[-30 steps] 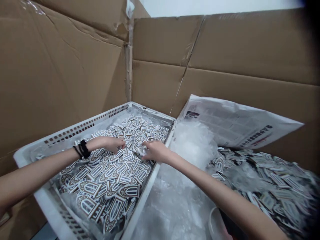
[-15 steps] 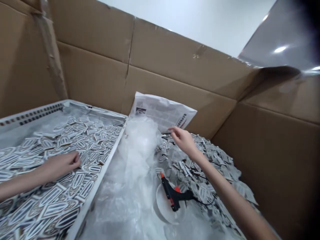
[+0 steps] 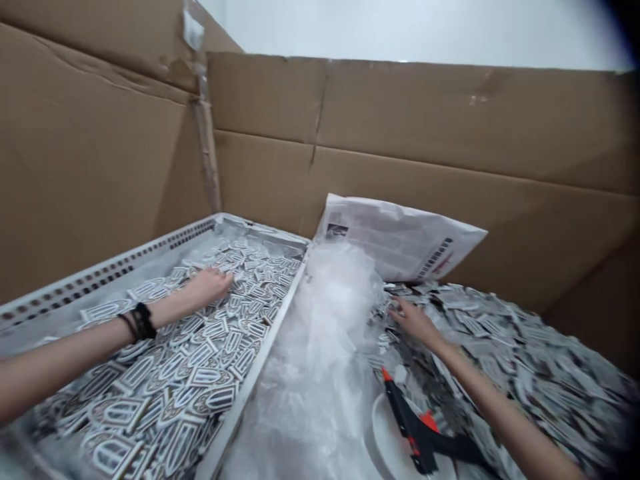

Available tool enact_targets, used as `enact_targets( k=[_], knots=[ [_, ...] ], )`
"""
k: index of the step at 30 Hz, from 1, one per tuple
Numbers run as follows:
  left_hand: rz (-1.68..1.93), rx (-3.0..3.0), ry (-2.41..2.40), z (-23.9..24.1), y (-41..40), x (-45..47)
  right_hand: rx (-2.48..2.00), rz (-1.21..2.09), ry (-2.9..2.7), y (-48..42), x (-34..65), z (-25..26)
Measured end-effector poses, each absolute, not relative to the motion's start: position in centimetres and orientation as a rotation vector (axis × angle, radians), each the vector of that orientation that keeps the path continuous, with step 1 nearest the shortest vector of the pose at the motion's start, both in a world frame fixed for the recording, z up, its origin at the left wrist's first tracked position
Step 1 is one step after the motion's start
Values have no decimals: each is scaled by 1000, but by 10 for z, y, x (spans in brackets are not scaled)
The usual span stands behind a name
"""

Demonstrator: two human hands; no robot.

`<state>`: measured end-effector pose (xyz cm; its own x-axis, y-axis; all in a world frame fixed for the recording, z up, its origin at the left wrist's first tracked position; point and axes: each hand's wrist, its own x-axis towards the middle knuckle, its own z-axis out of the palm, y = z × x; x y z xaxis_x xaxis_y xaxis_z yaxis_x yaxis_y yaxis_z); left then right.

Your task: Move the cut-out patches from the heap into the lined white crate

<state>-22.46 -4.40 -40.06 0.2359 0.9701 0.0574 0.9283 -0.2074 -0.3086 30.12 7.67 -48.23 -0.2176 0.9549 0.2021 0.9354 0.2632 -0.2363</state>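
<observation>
My left hand [image 3: 213, 285], with a dark band on the wrist, is over the white tray [image 3: 270, 357]. Its fingers are curled together low above the heaped flat window-shaped pieces [image 3: 200, 370]; what they hold, if anything, is hidden. On the other side, my right hand [image 3: 414, 321] reaches to the near-left edge of a second pile of similar pieces [image 3: 520, 353]. Its fingers are slightly bent and apart, the tips close to the pieces, and I see nothing held. Below it, a black and orange glue gun [image 3: 413, 427] rests across a round white dish [image 3: 387, 437].
Crumpled clear plastic [image 3: 310, 387] fills the strip between tray and pile. A white printed bag [image 3: 395, 233] leans against the cardboard wall [image 3: 410, 127] at the back. Another cardboard wall [image 3: 90, 133] rises on the left. The glue gun's cable lies near my right forearm.
The view has turned left and levelled. My left hand has moved farther back over the tray, fingers still curled. My right hand has come down from beside the printed bag to the pile.
</observation>
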Motion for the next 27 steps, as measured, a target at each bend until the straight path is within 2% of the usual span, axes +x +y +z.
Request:
enact_targets(
  k=[3,5,8,11,13,14,18,21,23,27],
  knots=[
    [334,-2314,-1797,-421,-44,-236,-1743,86,-2275,88,291,-491],
    [273,-2323,-1764,-426,-45,-245,-1748,67,-2255,88,287,-485],
    [68,-2359,-1718,-430,-43,-255,-1735,-84,-2003,78,279,-460],
    [106,-2567,-1833,-439,-41,-254,-1467,-95,-1773,53,254,-418],
    [96,-2630,-2006,-439,-44,-242,-1230,117,-1772,25,227,-391],
    [-25,-2639,-2071,-434,-48,-231,-1132,278,-1820,9,210,-380],
    [-926,-3032,-1926,-388,-89,-159,-847,863,-1983,-57,139,-357],
    [-1136,-3354,-1766,-355,-115,-111,-722,1038,-2043,-86,106,-355],
    [-1207,-3278,-1781,-349,-109,-104,-762,927,-2046,-93,104,-352],
    [-1317,-2640,-1971,-369,-39,-150,-961,495,-2056,-99,142,-350]
  ],
)
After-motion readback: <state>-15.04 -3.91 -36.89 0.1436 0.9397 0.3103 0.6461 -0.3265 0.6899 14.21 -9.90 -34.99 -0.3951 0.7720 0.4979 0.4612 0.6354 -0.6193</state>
